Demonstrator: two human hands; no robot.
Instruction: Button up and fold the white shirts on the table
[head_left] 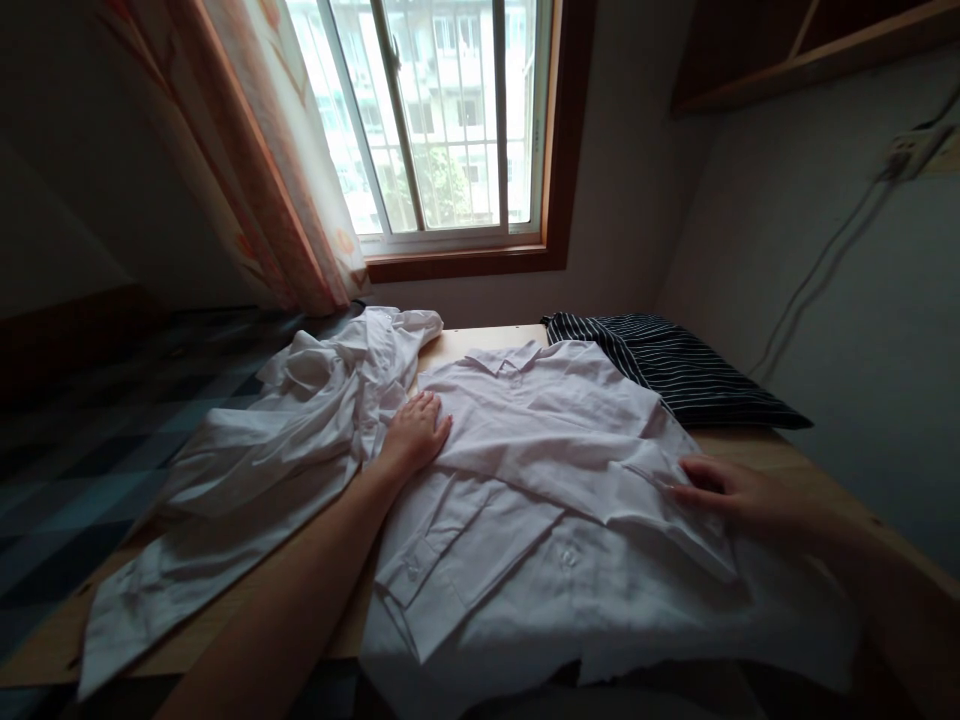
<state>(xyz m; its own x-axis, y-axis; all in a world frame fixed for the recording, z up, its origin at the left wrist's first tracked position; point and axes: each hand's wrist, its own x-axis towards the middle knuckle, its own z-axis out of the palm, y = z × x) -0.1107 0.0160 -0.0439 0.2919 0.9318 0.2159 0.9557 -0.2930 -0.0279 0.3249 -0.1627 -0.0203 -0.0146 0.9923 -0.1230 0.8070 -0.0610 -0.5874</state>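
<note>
A shirt lies on a board between a garment at left and cloth at right rear.

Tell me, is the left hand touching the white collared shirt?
Touching: the head view shows the left hand lying palm down with its fingers on the white collared shirt, near its left edge.

Person's own body, head view: two bare hands and bare forearms were visible. Left forearm was uncovered from the wrist to the lower picture edge; outline smooth, narrow at the wrist, broadening steadily toward the edge. Left hand had a rounded, smooth back and short-looking nails, small at this scale. Right hand showed a slender thumb and forefinger; remaining fingers were largely hidden. Right forearm was likewise bare where legible, with shadow and blur obscuring surface detail toward the corner.
</note>
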